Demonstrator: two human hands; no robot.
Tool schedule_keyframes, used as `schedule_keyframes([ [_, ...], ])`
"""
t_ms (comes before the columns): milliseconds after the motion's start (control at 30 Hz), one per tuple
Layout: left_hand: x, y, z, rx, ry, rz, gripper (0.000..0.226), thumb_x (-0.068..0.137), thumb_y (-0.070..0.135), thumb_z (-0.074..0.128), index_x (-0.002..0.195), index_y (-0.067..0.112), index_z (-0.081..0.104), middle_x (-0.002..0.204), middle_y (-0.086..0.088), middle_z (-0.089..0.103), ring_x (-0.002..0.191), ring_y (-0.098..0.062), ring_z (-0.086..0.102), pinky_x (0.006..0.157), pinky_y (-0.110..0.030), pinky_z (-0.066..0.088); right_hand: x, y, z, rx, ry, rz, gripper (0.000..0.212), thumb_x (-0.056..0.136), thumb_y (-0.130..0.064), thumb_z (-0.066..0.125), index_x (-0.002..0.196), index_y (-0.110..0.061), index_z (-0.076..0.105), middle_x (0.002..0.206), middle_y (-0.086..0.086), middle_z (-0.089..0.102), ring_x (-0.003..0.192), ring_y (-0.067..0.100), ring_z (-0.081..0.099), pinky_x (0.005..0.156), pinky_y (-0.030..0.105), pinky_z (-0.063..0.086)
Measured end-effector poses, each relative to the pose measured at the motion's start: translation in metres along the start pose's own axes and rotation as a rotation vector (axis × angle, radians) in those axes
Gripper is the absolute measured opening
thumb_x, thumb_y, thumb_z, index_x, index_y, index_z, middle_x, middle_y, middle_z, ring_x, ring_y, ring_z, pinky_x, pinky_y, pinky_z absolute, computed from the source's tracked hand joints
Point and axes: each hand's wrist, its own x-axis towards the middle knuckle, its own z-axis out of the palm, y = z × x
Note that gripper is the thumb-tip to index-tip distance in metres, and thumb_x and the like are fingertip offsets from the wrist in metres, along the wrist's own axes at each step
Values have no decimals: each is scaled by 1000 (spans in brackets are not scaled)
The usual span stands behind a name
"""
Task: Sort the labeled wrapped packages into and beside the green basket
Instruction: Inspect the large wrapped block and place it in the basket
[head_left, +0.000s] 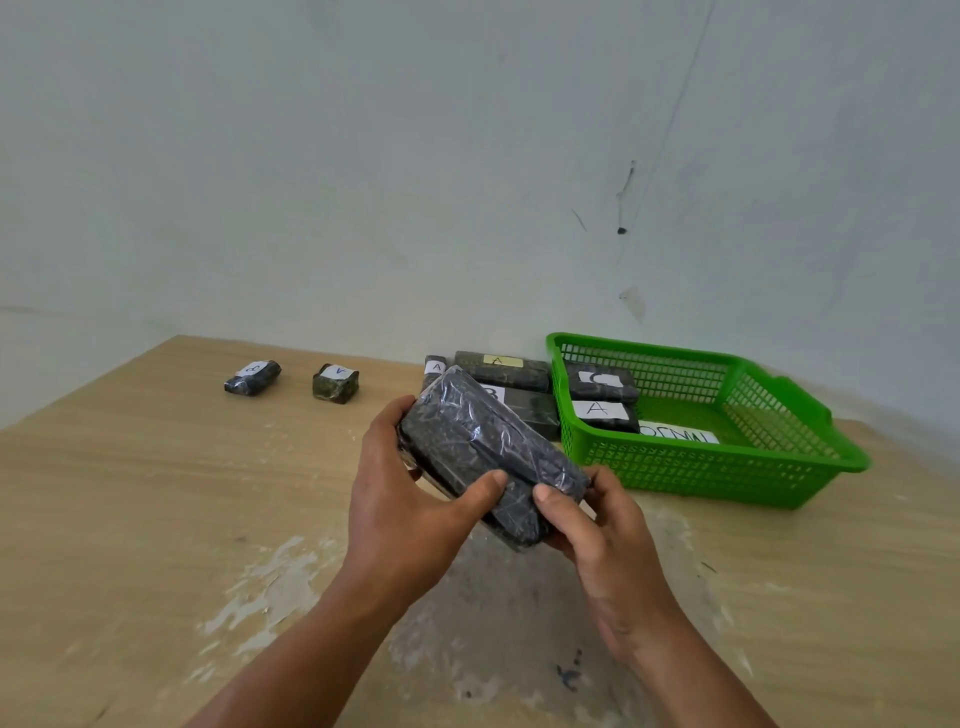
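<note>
The trouble here is that I can't see a label on the wrapped package (488, 457) I'm holding. The face turned up to me is only dark, creased film, so if I set it down now I could sort it wrong: into the green basket (727, 467) when it belongs beside it, or the other way round. I judge I need to turn it over first, and that turn carries its own risk, because the wrap looks slick and a loose hold could let it slide out onto the table (156, 493). It also hangs just in front of the stack beside the basket, where a long package marked A (501, 370) and one marked B (524, 405) lie close together, so a careless swing could knock them out of line. My left hand (410, 499) grips the left end, thumb laid across the top and fingers curled over the far edge. My right hand (597, 525) clamps the near right corner, thumb on top and fingers underneath, where I can't see them. The package is tilted, its far end higher, and held clear of the table. Two small packages (253, 378) — well off to the left — have not been sorted yet.
</note>
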Motion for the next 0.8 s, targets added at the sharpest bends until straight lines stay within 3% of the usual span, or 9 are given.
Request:
schedule_keyframes([
  [133,0,-1,1,9,0,13,99,64,37,96,143,37,38,128,15,57,106,17,52,83,-10,45,1,-1,-1,-19,26,5,37,77,-33,78,104,-9,68,103,6,77,98,32,76,94,65,57],
  [400,0,0,1,13,-3,28,100,63,38,96,144,38,37,131,15,56,109,12,54,83,-10,46,0,-4,0,3,43,4,49,70,-43,83,101,-8,68,101,8,77,98,36,76,94,67,56],
  [500,-1,-1,0,13,1,38,98,63,41,96,142,40,38,131,16,56,112,5,57,90,-20,52,-1,-4,0,24,35,14,58,66,-49,83,103,-7,67,103,11,77,100,36,75,95,66,56],
  [667,2,0,-3,-49,42,39,70,77,36,88,134,38,47,123,20,60,115,2,57,98,-30,51,-2,-5,-2,29,23,26,57,68,-45,82,104,-6,64,107,17,75,103,40,73,97,66,55],
  [800,5,0,-5,-161,62,20,60,80,30,86,129,38,52,119,19,64,113,3,59,90,-18,45,-4,-6,-3,31,-51,54,46,73,-40,82,100,-8,63,114,23,70,100,32,75,95,58,60],
])
